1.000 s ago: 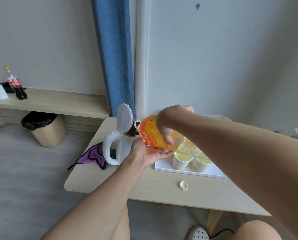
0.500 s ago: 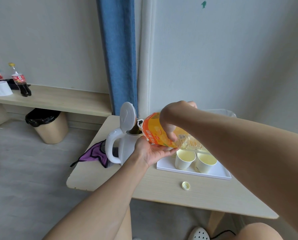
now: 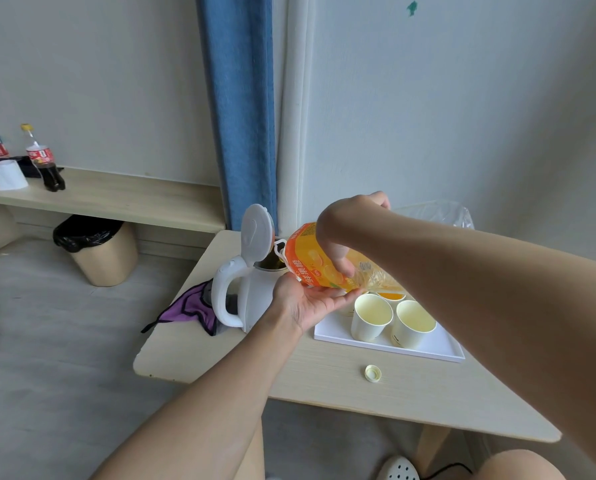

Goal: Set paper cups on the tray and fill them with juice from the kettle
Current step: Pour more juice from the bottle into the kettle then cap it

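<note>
A white kettle (image 3: 251, 296) stands on the table with its lid (image 3: 256, 235) flipped up. An orange juice bottle (image 3: 315, 259) lies tipped on its side, its mouth over the kettle's opening. My right hand (image 3: 345, 233) grips the bottle from above. My left hand (image 3: 310, 299) cradles it from below, palm up, fingers straight. Two paper cups (image 3: 371, 317) (image 3: 414, 323) stand on the white tray (image 3: 428, 349); their insides look pale yellow. Behind them another cup (image 3: 391, 296) shows orange juice, mostly hidden by the bottle.
The bottle cap (image 3: 372, 373) lies on the wooden table (image 3: 324, 375) in front of the tray. A purple cloth (image 3: 189, 308) lies left of the kettle. A clear plastic bag (image 3: 438, 213) sits behind my right arm. A bin (image 3: 99, 251) and cola bottles (image 3: 43, 161) are far left.
The camera has shifted slightly, so the scene sits a little to the right. Both hands keep the bottle tipped over the kettle in the same hold.
</note>
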A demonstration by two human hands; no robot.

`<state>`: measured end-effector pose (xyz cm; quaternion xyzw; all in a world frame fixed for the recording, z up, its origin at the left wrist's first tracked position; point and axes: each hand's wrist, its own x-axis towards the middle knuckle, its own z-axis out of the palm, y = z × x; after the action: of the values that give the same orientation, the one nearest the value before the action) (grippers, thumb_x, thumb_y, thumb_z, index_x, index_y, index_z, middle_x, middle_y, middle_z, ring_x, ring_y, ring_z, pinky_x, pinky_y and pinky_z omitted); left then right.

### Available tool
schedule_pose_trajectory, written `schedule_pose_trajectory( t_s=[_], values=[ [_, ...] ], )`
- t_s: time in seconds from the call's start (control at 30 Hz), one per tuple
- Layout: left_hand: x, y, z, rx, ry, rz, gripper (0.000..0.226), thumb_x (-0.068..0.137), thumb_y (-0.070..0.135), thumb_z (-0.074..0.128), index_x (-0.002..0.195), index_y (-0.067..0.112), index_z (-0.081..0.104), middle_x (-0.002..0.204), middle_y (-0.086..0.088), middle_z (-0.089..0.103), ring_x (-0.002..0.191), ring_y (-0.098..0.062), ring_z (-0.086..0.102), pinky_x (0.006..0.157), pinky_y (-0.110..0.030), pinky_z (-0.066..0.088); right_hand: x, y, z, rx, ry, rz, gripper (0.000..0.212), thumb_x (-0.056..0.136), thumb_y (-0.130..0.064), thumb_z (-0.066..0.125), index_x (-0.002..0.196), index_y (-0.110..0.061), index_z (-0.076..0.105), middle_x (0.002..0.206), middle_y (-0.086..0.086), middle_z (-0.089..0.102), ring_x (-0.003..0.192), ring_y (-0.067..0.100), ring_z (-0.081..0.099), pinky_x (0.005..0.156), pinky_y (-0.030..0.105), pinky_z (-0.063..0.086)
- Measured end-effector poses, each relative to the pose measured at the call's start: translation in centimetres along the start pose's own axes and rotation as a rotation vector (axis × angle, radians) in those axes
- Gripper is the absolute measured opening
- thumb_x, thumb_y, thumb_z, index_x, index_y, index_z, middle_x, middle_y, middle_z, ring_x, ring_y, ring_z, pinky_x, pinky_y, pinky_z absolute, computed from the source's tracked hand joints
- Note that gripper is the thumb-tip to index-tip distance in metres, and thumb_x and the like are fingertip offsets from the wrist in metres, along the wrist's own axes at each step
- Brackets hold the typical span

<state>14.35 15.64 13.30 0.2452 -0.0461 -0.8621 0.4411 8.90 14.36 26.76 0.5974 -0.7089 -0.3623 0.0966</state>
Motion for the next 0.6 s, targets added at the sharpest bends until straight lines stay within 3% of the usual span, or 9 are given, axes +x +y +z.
schedule_pose_trajectory(
  t_s=[0.17,0.43,0.5,0.6],
  values=[
    [0.5,-0.1,-0.1,-0.056,-0.016,-0.006,0.042,0.111,0.025,0.035,0.125,-0.003,0.063,0.128,-0.033,0.066,0.114,-0.056,0.059,0.105,-0.072,0.039,0.0,-0.1,-0.3,-0.002,0.024,-0.001,0.040,0.071,-0.034,0.084,0.095,-0.017,0.056,0.100,0.004,0.056,0.078,0.026,0.048,0.092,0.043,0.040],
    [1.2,-0.4,0.1,-0.149,-0.057,-0.010,0.046,0.110,0.025,0.033,0.137,-0.001,0.060,0.135,-0.034,0.063,0.131,-0.056,0.053,0.115,-0.070,0.034,0.0,-0.4,-0.7,-0.037,0.072,-0.027,0.064,0.069,-0.032,0.081,0.125,-0.026,0.053,0.112,0.005,0.056,0.098,0.031,0.050,0.095,0.048,0.036],
    [1.3,-0.5,0.2,-0.188,-0.073,-0.007,0.047,0.110,0.025,0.033,0.137,-0.002,0.060,0.133,-0.035,0.063,0.128,-0.056,0.055,0.112,-0.070,0.037,-0.2,-0.4,-0.9,-0.037,0.084,-0.031,0.066,0.072,-0.031,0.077,0.131,-0.028,0.049,0.112,0.006,0.055,0.100,0.032,0.048,0.098,0.048,0.034],
    [1.5,-0.7,0.4,-0.264,-0.097,0.018,0.045,0.109,0.022,0.031,0.129,-0.003,0.063,0.124,-0.034,0.068,0.108,-0.055,0.066,0.089,-0.070,0.050,-0.5,-0.5,-1.1,-0.066,0.113,-0.039,0.069,0.074,-0.029,0.073,0.136,-0.029,0.045,0.112,0.008,0.054,0.106,0.033,0.047,0.102,0.049,0.032]
  ],
)
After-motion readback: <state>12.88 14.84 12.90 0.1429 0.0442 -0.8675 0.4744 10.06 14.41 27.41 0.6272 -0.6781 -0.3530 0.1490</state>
